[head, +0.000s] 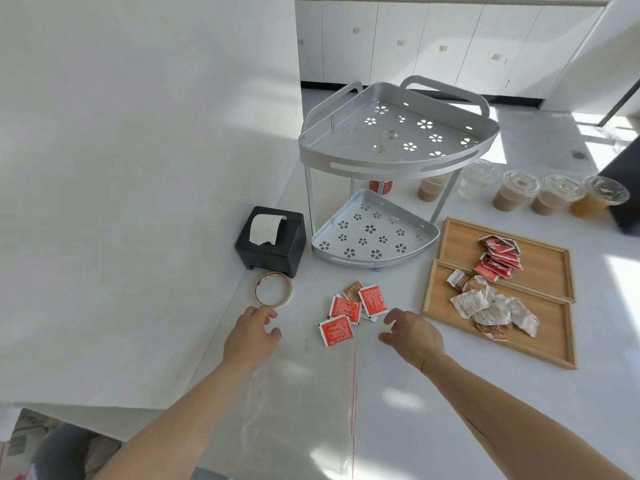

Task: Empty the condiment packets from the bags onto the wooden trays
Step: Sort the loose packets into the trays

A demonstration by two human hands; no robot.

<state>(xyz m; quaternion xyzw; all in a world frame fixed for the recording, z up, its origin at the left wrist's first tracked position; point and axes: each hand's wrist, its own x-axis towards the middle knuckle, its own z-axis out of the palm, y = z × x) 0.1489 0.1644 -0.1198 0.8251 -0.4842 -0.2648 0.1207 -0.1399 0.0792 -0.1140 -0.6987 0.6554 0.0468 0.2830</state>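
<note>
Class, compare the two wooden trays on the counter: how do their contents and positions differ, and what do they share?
The far wooden tray holds a stack of red condiment packets; the near wooden tray holds pale and brownish packets, spread more loosely. The far tray lies nearer the lidded drink cups; the near tray lies nearer the right hand. Both are shallow, rectangular, and lie side by side.

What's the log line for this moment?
hands: left, right open, empty | loose packets on table | trays: sorted piles

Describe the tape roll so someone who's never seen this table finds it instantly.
Start at the silver two-tier corner rack; left of its lower shelf sits a black tissue box. The tape roll lies flat just in front of that box, the only thin ring on the table.
</note>
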